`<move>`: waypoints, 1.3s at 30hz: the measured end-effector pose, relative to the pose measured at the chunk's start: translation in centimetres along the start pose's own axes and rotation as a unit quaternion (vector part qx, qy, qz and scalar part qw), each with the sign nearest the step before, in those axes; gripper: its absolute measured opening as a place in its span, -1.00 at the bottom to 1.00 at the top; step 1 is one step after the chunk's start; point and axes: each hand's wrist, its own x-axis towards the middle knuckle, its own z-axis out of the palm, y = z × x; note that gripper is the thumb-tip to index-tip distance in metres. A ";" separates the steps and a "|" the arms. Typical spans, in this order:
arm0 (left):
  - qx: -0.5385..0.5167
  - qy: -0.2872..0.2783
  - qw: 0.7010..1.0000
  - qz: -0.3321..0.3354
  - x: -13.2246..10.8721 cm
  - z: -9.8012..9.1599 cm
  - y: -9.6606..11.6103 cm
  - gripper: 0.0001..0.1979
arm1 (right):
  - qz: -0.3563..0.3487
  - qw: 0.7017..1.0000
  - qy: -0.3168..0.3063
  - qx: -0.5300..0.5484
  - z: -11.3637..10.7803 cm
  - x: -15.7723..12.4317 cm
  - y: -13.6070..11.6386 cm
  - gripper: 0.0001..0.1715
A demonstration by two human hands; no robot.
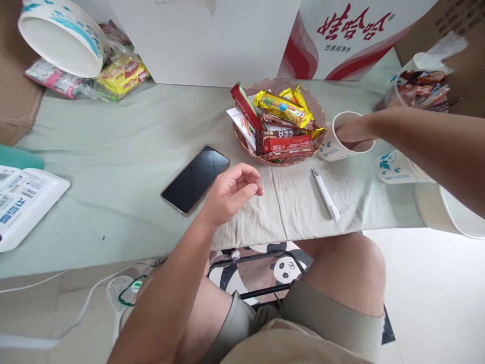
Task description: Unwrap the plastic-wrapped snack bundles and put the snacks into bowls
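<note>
My right hand reaches down into a white paper cup with blue leaf prints; its fingers are hidden inside. Over the table my left hand hovers or rests with loosely curled fingers and nothing in it. Just left of that hand lies a dark-screened phone. Between my hands, farther back, a pinkish scalloped bowl holds several wrapped snack bars, among them a yellow packet and a red one. A white utility knife lies in front of the cup.
Another printed paper cup and a white tub are at the right edge. Behind them is a container of wrapped snacks. A large white carton borders the back. A paper bucket and snack packs occupy the back left.
</note>
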 end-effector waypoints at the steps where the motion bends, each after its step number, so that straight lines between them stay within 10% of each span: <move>1: -0.003 0.003 1.000 0.002 0.0 -0.1 0.0 -0.87 | 0.054 0.997 -0.045 -0.010 -0.5 -0.5 -0.6 -0.85; 5: -0.036 0.042 0.998 0.010 0.0 -0.9 0.2 -0.86 | 0.208 0.960 -0.152 -0.109 -3.5 -2.2 -3.2 -0.56; 12: -0.092 0.235 0.967 0.041 -0.2 -4.5 2.2 -0.77 | -0.063 0.951 0.069 -0.295 -6.4 -7.0 -11.3 -0.74; 17: -0.141 0.360 0.920 0.063 -1.1 -8.0 3.2 -0.68 | -0.333 0.922 0.080 -0.178 0.7 -9.8 -20.7 -0.84; 22: -0.147 0.378 0.912 0.068 -1.9 -10.2 3.5 -0.54 | -0.491 0.866 -0.009 -0.097 10.0 -4.8 -29.3 -0.75; 30: -0.115 0.367 0.921 0.056 -2.4 -12.7 3.6 -0.56 | -0.467 0.877 0.034 -0.106 20.4 3.8 -39.8 -0.40; 39: -0.183 0.384 0.904 0.039 -2.7 -13.4 4.8 -0.60 | -0.472 0.870 0.069 -0.127 22.3 6.0 -41.0 -0.64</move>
